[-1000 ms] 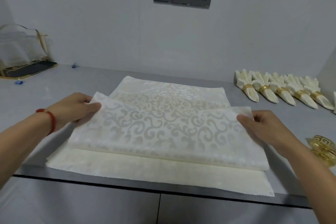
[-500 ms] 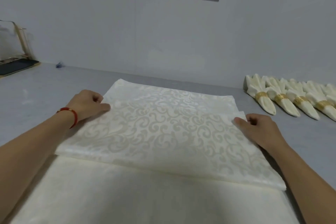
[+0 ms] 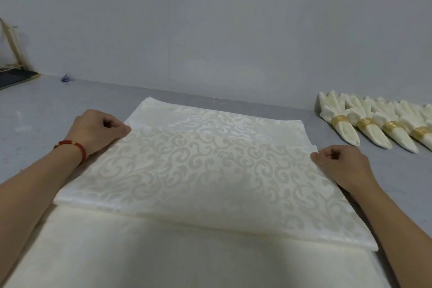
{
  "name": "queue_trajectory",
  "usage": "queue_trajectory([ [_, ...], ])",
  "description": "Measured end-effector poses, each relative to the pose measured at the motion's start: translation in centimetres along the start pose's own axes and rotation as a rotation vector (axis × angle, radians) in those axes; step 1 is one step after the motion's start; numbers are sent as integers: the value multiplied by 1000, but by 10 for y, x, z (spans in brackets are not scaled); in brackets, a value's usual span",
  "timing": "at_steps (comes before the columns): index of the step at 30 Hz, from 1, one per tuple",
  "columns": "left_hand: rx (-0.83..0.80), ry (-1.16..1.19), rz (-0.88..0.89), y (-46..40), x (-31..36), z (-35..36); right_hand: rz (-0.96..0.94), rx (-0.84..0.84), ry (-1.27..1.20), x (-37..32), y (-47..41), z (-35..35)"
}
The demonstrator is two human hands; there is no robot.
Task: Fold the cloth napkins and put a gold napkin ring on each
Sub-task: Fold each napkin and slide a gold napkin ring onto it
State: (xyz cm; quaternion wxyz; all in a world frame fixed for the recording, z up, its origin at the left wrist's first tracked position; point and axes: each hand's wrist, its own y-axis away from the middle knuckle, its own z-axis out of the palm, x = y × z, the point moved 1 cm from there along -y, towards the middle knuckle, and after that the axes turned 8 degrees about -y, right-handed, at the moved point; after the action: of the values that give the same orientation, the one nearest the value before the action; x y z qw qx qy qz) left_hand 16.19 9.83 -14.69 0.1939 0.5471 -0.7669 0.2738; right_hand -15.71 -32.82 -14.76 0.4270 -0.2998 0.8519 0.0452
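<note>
Nearest the viewer, a plain cream cloth (image 3: 163,259) lies flat on the grey table (image 3: 39,112). On it rests the patterned napkin (image 3: 198,170), partly folded, long axis running left to right. The folded-over flap's free edge lies short of the far edge, leaving a strip of the lower layer exposed. The left hand (image 3: 98,128), fingers curled, pinches the flap's left corner; the right hand (image 3: 339,161), fingers curled, pinches the right corner. Bare table lies on both sides. Far right, finished napkins (image 3: 364,124) with gold rings (image 3: 340,121) lie in a row, tips toward the viewer.
</note>
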Motion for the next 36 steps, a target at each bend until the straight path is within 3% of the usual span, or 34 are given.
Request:
queue_trajectory([
  [9, 10, -24, -17, 0, 4, 2, 29, 11, 21, -3, -2, 3],
  [13, -17, 78, -36, 2, 3, 0, 47, 25, -21, -5, 0, 2],
  [18, -171, 246, -125, 2, -8, -15, -1, 55, -93, -5, 11, -9],
  [20, -172, 58, -46, 13, -1, -28, -66, 45, -65, -16, 21, -18],
  [22, -21, -233, 162, 36, 19, -35, -150, 28, -5, -39, 35, -23],
  [24, 65, -244, 411, 79, 51, -30, -269, -53, 96, -72, 60, -13],
  [26, -18, -245, 552, 121, 84, -11, -361, -194, 151, -105, 92, 13],
  [31, -356, -604, 447, 172, 99, 54, -435, -456, 376, -111, 159, 81],
  [36, -374, -605, 407, 172, 90, 58, -217, -477, 503, -60, 154, 53],
])
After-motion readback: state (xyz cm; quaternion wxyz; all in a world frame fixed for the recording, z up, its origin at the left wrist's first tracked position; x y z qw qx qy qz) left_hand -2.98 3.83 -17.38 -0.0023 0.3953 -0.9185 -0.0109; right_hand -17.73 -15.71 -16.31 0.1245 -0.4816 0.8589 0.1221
